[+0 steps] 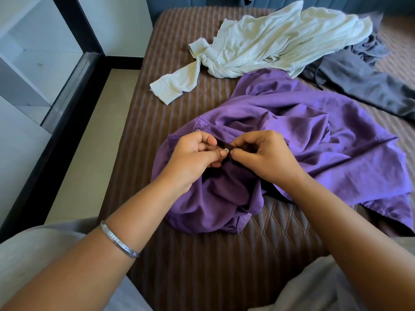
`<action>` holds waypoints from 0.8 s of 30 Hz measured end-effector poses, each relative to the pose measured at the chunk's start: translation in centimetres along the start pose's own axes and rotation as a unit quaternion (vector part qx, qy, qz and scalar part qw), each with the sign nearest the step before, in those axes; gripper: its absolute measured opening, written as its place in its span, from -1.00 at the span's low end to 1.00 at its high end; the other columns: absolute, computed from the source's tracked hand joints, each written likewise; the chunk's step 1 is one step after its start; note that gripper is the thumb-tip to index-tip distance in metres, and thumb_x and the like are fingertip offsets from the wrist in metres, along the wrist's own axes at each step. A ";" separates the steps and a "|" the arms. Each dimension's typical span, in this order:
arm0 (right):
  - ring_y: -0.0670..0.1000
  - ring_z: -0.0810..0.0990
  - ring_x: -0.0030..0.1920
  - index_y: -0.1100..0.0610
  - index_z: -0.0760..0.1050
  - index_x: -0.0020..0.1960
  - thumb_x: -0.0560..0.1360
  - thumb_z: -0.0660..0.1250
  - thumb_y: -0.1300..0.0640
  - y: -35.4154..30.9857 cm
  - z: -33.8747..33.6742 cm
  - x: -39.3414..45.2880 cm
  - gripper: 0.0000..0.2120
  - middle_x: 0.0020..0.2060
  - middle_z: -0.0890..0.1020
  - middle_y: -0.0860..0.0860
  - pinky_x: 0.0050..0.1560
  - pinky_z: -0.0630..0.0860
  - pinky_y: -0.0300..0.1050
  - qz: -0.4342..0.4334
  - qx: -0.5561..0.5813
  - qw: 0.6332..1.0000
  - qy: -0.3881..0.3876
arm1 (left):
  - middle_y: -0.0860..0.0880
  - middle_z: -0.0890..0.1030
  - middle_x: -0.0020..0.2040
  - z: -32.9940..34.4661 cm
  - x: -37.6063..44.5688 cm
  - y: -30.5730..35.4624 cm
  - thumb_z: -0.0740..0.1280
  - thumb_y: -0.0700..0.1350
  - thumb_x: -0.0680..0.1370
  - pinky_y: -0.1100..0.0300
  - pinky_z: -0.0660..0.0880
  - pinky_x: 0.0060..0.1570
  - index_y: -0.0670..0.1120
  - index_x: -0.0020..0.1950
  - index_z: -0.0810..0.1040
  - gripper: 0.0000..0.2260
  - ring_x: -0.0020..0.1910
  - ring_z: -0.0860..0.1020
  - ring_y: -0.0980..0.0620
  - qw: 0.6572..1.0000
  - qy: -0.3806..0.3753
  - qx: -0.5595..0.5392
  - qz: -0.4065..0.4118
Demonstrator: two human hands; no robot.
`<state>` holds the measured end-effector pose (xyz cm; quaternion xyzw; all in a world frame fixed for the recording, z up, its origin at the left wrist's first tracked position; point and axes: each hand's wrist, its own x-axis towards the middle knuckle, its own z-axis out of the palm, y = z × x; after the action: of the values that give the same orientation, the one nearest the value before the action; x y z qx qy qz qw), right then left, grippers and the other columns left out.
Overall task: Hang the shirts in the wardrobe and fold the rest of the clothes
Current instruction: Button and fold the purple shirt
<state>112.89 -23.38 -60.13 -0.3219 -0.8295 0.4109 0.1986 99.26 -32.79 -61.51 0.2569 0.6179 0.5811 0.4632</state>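
A crumpled purple shirt [314,135] lies on the brown striped bed [202,265] in front of me. My left hand [193,158] pinches a small white button on its front edge. My right hand [262,156] pinches the facing edge of the same shirt, fingertips almost touching the left ones. Behind the shirt lies a cream long-sleeved top [258,48], one sleeve stretched toward the left. A dark grey garment [363,84] lies at the right, partly under the cream top.
Left of the bed runs a strip of pale floor [89,142], then a black frame and white shelves [27,52]. A dark padded headboard [336,3] stands at the far end. I wear a silver bangle [116,239] on my left wrist.
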 end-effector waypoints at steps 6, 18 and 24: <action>-0.15 0.37 -0.43 0.27 0.60 -0.25 0.50 0.34 0.19 0.2 0.3 -0.2 -0.80 -0.49 0.52 0.07 -0.38 0.35 -0.26 -0.028 0.020 0.999 -0.021 | -0.03 0.60 -0.35 -0.1 0.2 -0.3 0.37 -0.44 0.47 0.30 0.57 -0.31 -0.12 -0.20 0.41 -0.74 -0.39 0.58 0.14 1.000 0.019 -0.011 0.002; -0.08 0.62 -0.33 0.16 0.66 -0.22 0.40 0.46 0.25 0.8 1.6 -0.4 -0.96 -0.36 0.69 0.01 -0.22 0.58 -0.11 0.035 0.089 0.994 0.051 | -0.08 0.58 -0.38 0.0 -0.1 0.0 0.31 -0.43 0.48 0.18 0.60 -0.25 -0.14 -0.26 0.40 -0.76 -0.37 0.60 0.02 0.998 0.012 -0.057 -0.021; -0.11 0.62 -0.31 0.23 0.64 -0.15 0.40 0.50 0.27 0.8 2.5 -0.6 -0.94 -0.31 0.69 0.03 -0.19 0.59 -0.22 0.027 0.100 0.993 0.055 | -0.01 0.60 -0.42 0.0 0.2 -0.3 0.37 -0.41 0.47 0.22 0.59 -0.30 -0.09 -0.28 0.35 -0.70 -0.37 0.62 0.05 0.991 0.020 -0.122 -0.044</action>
<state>112.13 -24.79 -62.30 -0.3448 -0.7632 0.4783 0.2641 99.22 -32.68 -61.82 0.1595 0.5622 0.6360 0.5041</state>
